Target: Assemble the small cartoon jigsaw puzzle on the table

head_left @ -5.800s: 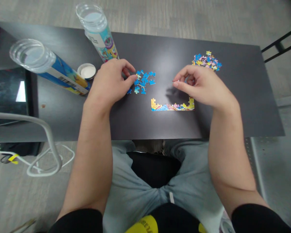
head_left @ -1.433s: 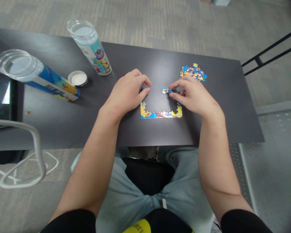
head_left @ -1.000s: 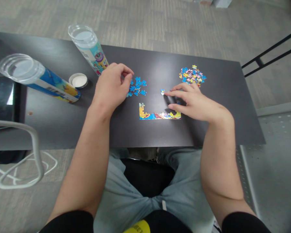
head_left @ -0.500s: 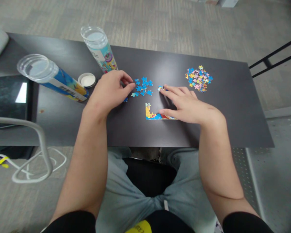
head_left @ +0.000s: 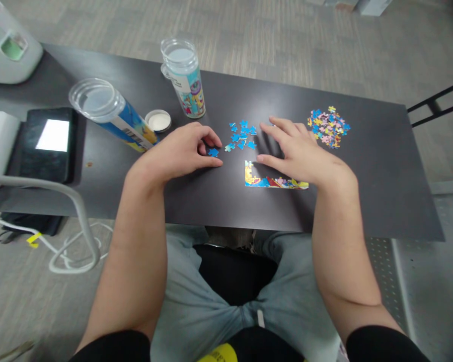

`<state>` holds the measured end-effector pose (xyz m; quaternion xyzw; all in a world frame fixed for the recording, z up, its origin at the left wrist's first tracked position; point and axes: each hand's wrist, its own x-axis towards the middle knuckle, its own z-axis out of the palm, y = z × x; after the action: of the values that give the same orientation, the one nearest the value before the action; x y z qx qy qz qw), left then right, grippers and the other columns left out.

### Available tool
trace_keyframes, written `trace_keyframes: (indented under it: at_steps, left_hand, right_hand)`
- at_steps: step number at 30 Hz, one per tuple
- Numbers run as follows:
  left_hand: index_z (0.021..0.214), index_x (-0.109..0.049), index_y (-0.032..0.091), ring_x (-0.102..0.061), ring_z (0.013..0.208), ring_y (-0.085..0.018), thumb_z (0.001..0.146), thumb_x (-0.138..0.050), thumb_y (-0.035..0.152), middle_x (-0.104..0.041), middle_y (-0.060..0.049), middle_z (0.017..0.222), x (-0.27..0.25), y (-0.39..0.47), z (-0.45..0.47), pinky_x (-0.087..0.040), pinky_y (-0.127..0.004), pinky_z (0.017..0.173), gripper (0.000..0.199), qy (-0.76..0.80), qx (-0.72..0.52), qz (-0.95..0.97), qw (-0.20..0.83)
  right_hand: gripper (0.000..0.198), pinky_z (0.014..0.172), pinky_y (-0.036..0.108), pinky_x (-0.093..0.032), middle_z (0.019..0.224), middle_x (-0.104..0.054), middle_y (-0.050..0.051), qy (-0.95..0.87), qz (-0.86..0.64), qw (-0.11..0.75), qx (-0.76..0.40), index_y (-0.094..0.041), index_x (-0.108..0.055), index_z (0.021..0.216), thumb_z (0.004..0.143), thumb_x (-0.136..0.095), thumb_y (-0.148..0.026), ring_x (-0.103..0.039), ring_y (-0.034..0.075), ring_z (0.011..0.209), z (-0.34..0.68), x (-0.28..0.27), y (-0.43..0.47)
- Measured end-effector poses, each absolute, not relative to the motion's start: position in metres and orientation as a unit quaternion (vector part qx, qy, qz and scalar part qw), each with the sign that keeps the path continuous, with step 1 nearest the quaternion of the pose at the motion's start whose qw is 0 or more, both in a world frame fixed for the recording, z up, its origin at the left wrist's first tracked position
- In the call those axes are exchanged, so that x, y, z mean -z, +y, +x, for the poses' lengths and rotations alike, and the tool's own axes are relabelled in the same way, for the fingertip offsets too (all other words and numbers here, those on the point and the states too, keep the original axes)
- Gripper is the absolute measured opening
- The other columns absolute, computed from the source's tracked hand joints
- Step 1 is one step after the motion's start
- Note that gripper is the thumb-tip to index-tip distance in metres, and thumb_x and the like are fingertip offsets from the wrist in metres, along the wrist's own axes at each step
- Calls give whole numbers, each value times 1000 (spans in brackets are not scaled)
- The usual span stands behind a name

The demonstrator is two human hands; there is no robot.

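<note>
My left hand (head_left: 186,151) rests at the table with thumb and fingers apart. A single blue puzzle piece (head_left: 213,152) lies in the gap between them; whether a finger touches it I cannot tell. To its right is a loose group of blue puzzle pieces (head_left: 243,136). My right hand (head_left: 296,151) is spread open over the table, fingertips beside that group. Its thumb is just above an L-shaped joined puzzle strip (head_left: 270,182), with a yellow left side and a colourful bottom edge. The area beneath my right palm is hidden.
A heap of mixed puzzle pieces (head_left: 329,126) lies to the right. Two clear-topped tubes, one blue (head_left: 117,118) and one teal (head_left: 189,83), stand left, with a round white lid (head_left: 158,121) between them. A black tablet (head_left: 49,143) is farther left.
The view has swung left, so everything on the table appears farther right. My left fingers have opened away from the blue group, exposing the single blue piece. My right hand has spread.
</note>
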<state>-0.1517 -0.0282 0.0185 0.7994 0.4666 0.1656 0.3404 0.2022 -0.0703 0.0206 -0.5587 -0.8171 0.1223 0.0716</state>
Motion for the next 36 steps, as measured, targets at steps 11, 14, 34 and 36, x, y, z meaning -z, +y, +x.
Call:
trace_keyframes:
  at_steps: [11, 14, 34, 36]
  left_hand:
    - [115, -89, 25, -73, 88, -24, 100, -93, 36, -80, -2, 96, -31, -38, -160, -57, -35, 86, 19, 521, -135, 770, 342]
    - [117, -89, 26, -73, 90, -24, 103, -90, 33, -81, -2, 98, -28, -38, -161, -58, -36, 89, 16, 515, -138, 777, 335]
    - [129, -95, 26, -76, 110, -28, 109, -91, 27, -79, -8, 128, -20, -35, -119, -65, -45, 116, 21, 480, -169, 818, 269]
    - [126, -94, 25, -77, 109, -28, 106, -93, 28, -81, -9, 127, -22, -33, -120, -65, -44, 113, 20, 486, -165, 815, 269]
  right_hand:
    - [24, 106, 62, -74, 149, -77, 12, -809, -529, 157, -201, -31, -84, 134, 111, -83, -25, -87, 35, 103, 178, -18, -53]
    - [21, 100, 58, -72, 142, -76, 11, -804, -533, 169, -202, -30, -82, 128, 109, -82, -23, -83, 31, 97, 176, -17, -51]
    - [19, 99, 52, -68, 134, -75, 8, -793, -538, 181, -222, -32, -81, 121, 108, -86, -19, -78, 27, 92, 204, -16, -58]
    - [20, 99, 52, -68, 134, -75, 8, -793, -536, 183, -224, -31, -81, 121, 108, -87, -18, -77, 27, 92, 208, -16, -59]
